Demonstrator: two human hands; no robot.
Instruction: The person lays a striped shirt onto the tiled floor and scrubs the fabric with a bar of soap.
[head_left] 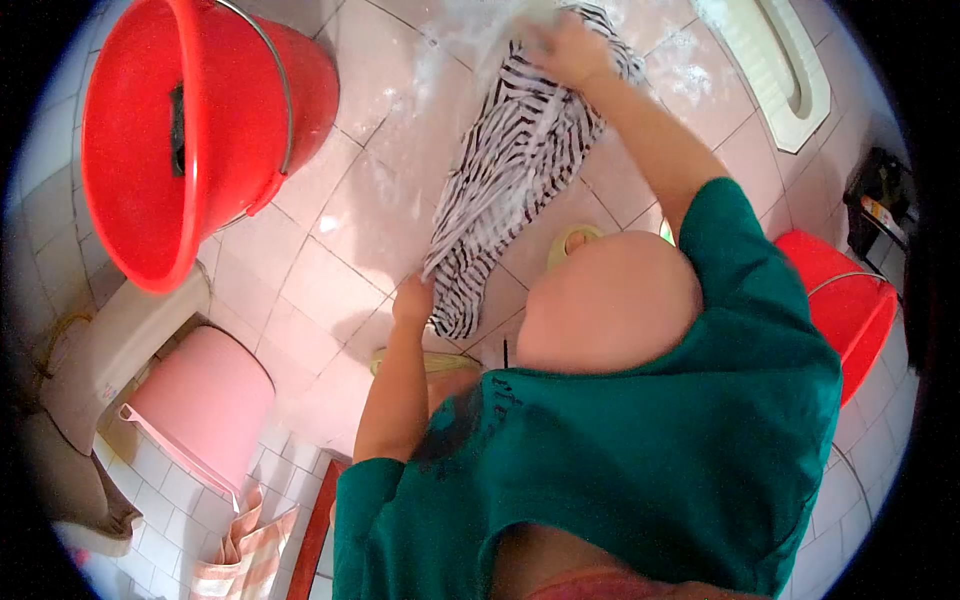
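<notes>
1. Looking down on a pink tiled floor [310, 280], shining in patches and carrying white suds [690, 75] near the upper end of a striped cloth.
2. Wearing a green shirt [650, 440] with dark marking on the front, and bending forward with both arms reaching out over the tiles.
3. Standing at the upper left: a big red bucket [240, 100] with a wire handle lying against its outer wall.
4. Stretching slantwise across the floor between the two hands: the striped cloth [540, 140], black and white, crumpling into folds along its length.
5. Sitting at the lower left, below the big bucket: a pink bucket [205, 400].
6. Showing partly at the right, beside the shirt: a smaller red bucket [865, 330].
7. Running along the upper right: a pale ribbed floor fixture [815, 95], lying well apart from the cloth.
8. Reaching the cloth's far end with the right hand [572, 55], blurring too much to tell whether spreading or gripping.
9. Pinching the cloth's edge near its lower end with the left hand [411, 302], fingers closing on the fabric.
10. Peeping out beside the knee: a yellowish slipper [568, 243].
</notes>
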